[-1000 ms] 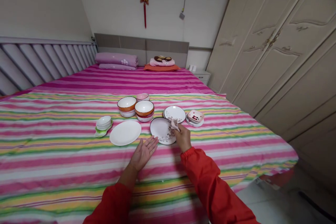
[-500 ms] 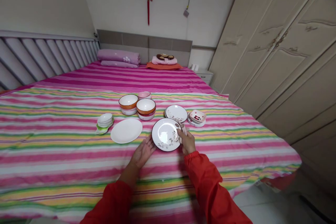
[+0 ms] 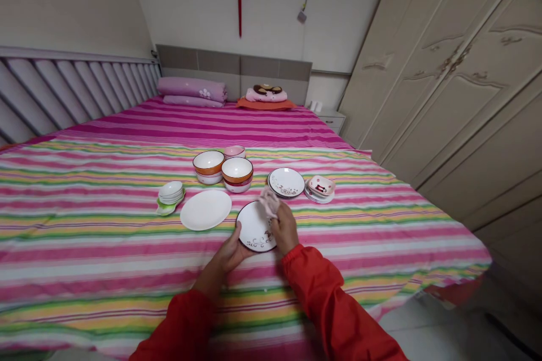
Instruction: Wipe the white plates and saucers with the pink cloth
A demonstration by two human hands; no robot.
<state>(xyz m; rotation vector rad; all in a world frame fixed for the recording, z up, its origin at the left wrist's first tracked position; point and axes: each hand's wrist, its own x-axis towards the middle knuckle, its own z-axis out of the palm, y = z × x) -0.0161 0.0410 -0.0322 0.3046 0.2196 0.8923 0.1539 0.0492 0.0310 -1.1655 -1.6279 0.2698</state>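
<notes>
Near the foot of the bed, on the striped bedspread, a person's left hand grips the rim of a floral-edged white plate between thumb and fingers, while the right hand closes on a pink cloth pressed against the plate's far side (red sleeves on both arms). Just left of that plate lies a plain white plate; an orange-banded bowl stands beyond.
</notes>
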